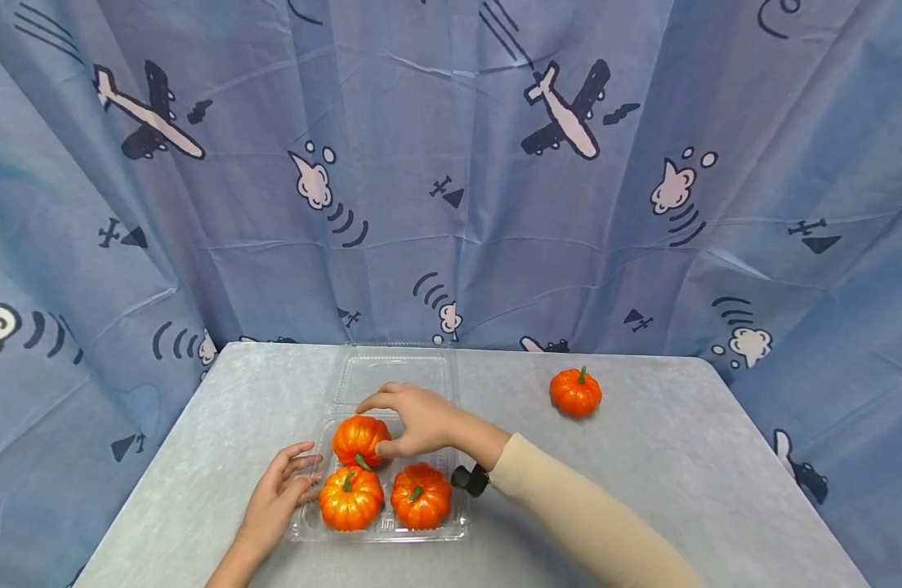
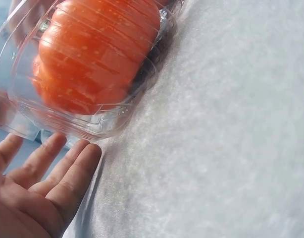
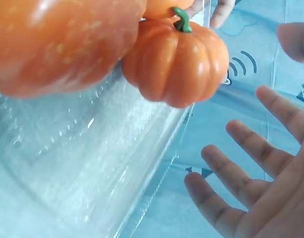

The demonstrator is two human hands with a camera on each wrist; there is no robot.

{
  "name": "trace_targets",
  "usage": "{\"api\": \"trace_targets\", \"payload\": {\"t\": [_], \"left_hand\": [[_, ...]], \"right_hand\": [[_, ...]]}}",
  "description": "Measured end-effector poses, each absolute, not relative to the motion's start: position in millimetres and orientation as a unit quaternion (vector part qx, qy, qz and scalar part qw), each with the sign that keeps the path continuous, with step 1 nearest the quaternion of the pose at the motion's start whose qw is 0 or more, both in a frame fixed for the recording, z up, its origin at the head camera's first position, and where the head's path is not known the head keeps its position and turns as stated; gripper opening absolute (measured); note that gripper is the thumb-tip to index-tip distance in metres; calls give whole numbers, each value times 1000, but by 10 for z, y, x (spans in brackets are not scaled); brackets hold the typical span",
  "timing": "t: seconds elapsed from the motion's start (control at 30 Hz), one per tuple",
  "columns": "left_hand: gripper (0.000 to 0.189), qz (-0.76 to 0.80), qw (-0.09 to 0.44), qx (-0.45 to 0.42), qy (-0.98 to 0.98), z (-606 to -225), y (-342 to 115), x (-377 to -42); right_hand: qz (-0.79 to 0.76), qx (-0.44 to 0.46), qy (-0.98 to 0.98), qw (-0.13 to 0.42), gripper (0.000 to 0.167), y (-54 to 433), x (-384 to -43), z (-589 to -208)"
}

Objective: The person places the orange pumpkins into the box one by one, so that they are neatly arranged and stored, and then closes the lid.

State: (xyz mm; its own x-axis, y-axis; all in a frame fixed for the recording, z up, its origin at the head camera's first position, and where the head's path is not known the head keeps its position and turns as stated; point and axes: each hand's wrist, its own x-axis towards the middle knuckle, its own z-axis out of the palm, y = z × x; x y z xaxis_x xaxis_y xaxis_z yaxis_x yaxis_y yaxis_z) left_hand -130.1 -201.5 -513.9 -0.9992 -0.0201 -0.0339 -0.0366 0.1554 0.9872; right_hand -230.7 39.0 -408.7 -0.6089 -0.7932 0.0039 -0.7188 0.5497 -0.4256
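A clear plastic clamshell container point(image 1: 388, 536) lies on the table with three orange toy pumpkins inside. One pumpkin point(image 1: 360, 439) is in the back left, another point(image 1: 351, 500) in the front left, a third point(image 1: 421, 496) in the front right. My right hand point(image 1: 420, 418) hovers over the back of the container beside the back-left pumpkin. In the right wrist view its fingers point(image 3: 236, 173) are spread, apart from the small green-stemmed pumpkin point(image 3: 177, 64). At the container's left side is my left hand point(image 1: 274, 494), fingers extended by the wall; whether they touch it I cannot tell.
A fourth orange pumpkin point(image 1: 575, 393) sits alone at the back right of the grey table point(image 1: 642, 474). The container's clear lid point(image 1: 395, 377) lies folded back towards the blue airplane-print curtain point(image 1: 451, 163).
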Motion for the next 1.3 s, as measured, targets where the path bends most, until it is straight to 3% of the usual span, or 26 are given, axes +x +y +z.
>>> {"api": "trace_targets", "payload": {"t": [0.5, 1.03, 1.3], "left_hand": [[43, 649, 9, -31, 760, -5164, -2023, -1309], [43, 654, 3, -15, 757, -5152, -2016, -1302], [43, 650, 4, -16, 760, -5148, -2013, -1306]], "right_hand": [[-229, -376, 894, 85, 51, 831, -2331, -3980], [-257, -349, 901, 22, 48, 1324, -2348, -3862], [-254, -312, 915, 19, 47, 1596, -2358, -3822]]}}
